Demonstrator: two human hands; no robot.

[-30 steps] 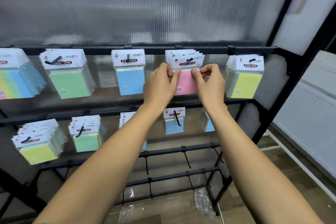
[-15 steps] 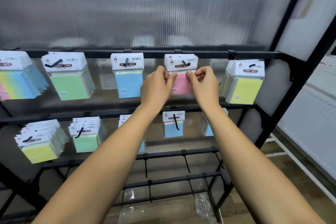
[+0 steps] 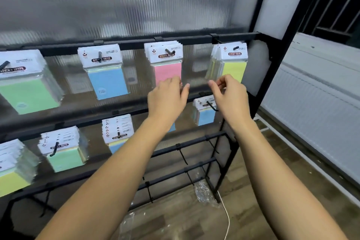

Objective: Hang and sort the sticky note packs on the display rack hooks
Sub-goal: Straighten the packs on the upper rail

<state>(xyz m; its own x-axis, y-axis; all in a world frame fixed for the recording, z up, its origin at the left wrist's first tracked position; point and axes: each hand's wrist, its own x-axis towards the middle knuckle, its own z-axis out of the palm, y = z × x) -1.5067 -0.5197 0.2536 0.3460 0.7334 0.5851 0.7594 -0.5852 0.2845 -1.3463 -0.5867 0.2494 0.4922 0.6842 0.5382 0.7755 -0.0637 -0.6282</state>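
From the head camera I see my left hand [image 3: 168, 99] raised in front of the display rack [image 3: 269, 76], fingers loosely spread and holding nothing, its fingertips just under the bottom edge of the pink sticky note packs [image 3: 168, 70]; whether they touch the packs I cannot tell. Those pink packs hang on a hook [image 3: 169, 51] of the top rail, at about 12 o'clock from that hand. My right hand [image 3: 229, 97] sits just to the right, at 3 o'clock of the left, fingers loosely curled with thumb and forefinger close together, nothing in them that I can make out. At its 12 o'clock hang the yellow packs [image 3: 232, 64]; at its 8 o'clock, on the second rail, a small blue stack [image 3: 204, 117]. Blue packs [image 3: 107, 80] and green packs [image 3: 29, 93] hang further left on the top rail, at 9 o'clock of the pink ones.
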